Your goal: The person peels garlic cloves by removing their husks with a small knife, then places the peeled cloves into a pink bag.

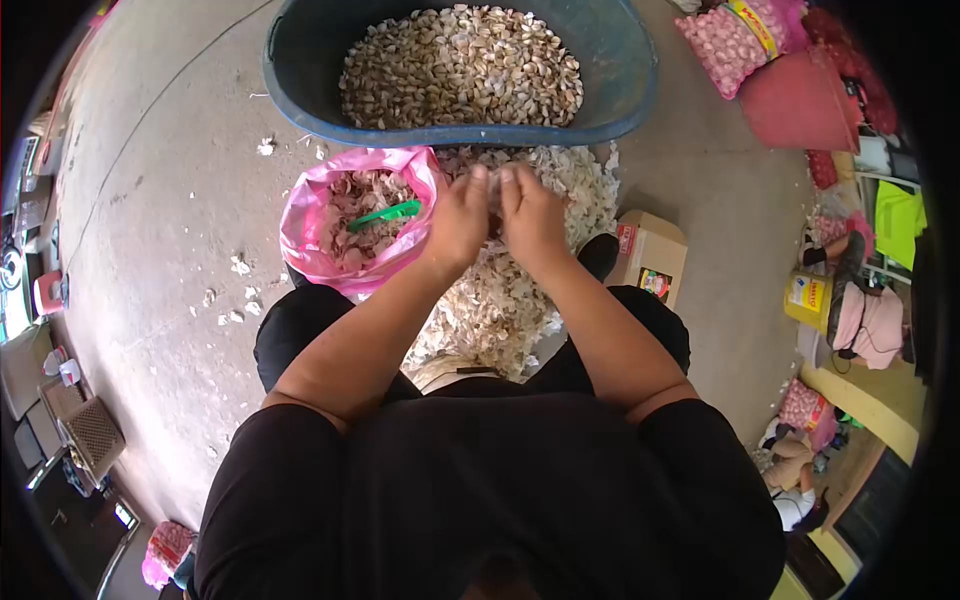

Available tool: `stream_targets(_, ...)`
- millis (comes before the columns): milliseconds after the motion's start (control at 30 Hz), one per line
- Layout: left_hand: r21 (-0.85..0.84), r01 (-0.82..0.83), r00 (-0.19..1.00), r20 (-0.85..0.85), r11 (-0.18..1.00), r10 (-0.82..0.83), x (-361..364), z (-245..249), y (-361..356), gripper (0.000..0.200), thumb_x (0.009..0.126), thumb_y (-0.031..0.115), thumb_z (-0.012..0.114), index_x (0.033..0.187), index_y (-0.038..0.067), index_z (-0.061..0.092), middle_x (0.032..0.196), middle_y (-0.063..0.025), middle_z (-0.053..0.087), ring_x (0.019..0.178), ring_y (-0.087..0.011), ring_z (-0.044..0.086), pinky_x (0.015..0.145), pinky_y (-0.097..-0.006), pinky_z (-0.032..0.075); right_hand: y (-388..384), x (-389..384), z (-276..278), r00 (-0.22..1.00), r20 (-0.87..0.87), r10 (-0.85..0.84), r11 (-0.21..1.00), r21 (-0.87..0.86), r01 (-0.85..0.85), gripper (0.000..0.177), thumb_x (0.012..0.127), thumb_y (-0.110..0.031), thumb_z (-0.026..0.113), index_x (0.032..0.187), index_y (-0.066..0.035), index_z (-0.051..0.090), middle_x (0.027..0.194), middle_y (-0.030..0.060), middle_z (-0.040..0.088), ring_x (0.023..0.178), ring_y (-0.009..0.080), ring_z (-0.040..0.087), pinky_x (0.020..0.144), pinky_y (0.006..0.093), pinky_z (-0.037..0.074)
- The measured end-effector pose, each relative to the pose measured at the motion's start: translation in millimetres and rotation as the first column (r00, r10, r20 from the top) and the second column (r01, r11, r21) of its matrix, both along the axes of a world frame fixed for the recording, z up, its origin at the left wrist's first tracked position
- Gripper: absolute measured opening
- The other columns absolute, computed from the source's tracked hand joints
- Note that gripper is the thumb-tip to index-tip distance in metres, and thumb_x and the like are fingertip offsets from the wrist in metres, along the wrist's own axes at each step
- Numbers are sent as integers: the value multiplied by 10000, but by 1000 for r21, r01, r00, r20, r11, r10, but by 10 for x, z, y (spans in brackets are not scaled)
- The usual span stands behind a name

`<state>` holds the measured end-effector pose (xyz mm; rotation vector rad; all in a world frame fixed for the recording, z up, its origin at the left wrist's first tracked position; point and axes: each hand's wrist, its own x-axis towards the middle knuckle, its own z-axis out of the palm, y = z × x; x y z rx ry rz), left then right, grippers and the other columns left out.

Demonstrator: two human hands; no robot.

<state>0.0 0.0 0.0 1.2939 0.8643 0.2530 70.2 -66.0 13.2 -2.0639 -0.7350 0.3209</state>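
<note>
My left hand (460, 225) and my right hand (533, 222) are close together in front of me, thumbs up and fingers curled inward. Whatever they hold is hidden between them and blurred. Beneath them spreads a heap of dry garlic skins (490, 310). Just left of my left hand is an open pink plastic bag (300, 245) of skins, with a green-handled tool (385, 215) lying on top, its other end not clear. Beyond my hands stands a dark blue-green tub (620, 70) with many loose garlic cloves (465, 70) in it.
A cardboard box (655, 255) sits by my right foot. Farther right are a full mesh garlic bag (725, 50), a red tub (800, 105) and a yellow bucket (808, 298). Another person (795, 485) is at the lower right. Scraps of skin (238, 265) dot the concrete floor at left.
</note>
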Motion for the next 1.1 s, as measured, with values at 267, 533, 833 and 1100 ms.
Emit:
stream_targets(267, -239, -6, 992, 119, 971, 35, -35, 3, 51, 411, 916, 388, 297, 834, 45, 507, 601, -6, 478, 452, -75, 409, 400, -205, 330, -163, 352, -384, 955, 251, 155, 987, 3, -161, 279, 842, -276, 509, 775, -21, 598, 633, 97, 551, 584, 223, 534, 566, 318, 425)
stream_targets(533, 228, -137, 988, 95, 964, 118, -7, -172, -138, 330, 900, 246, 357, 906, -47, 508, 736, -184, 555, 666, -278, 532, 625, -357, 423, -32, -105, -34, 995, -96, 17, 1000, 5, -16, 219, 838, -252, 497, 770, -44, 495, 647, 167, 561, 610, 325, 559, 525, 391, 407)
stream_targets(833, -398, -143, 972, 118, 906, 205, 18, -40, 17, 252, 890, 261, 351, 782, 75, 482, 579, -38, 456, 462, -119, 408, 406, -239, 321, -31, 148, -135, 748, -652, 128, 954, 288, 88, 262, 860, -291, 468, 798, -40, 506, 633, 39, 510, 499, 157, 473, 425, 321, 357)
stream_targets(1100, -619, -1, 989, 116, 785, 93, -73, 94, 274, 327, 886, 376, 395, 858, 64, 489, 626, -51, 486, 479, -138, 424, 405, -233, 311, -156, 435, 33, 432, -884, 179, 977, 210, 25, 298, 842, -371, 505, 776, -81, 532, 642, -1, 502, 522, 107, 479, 447, 252, 388)
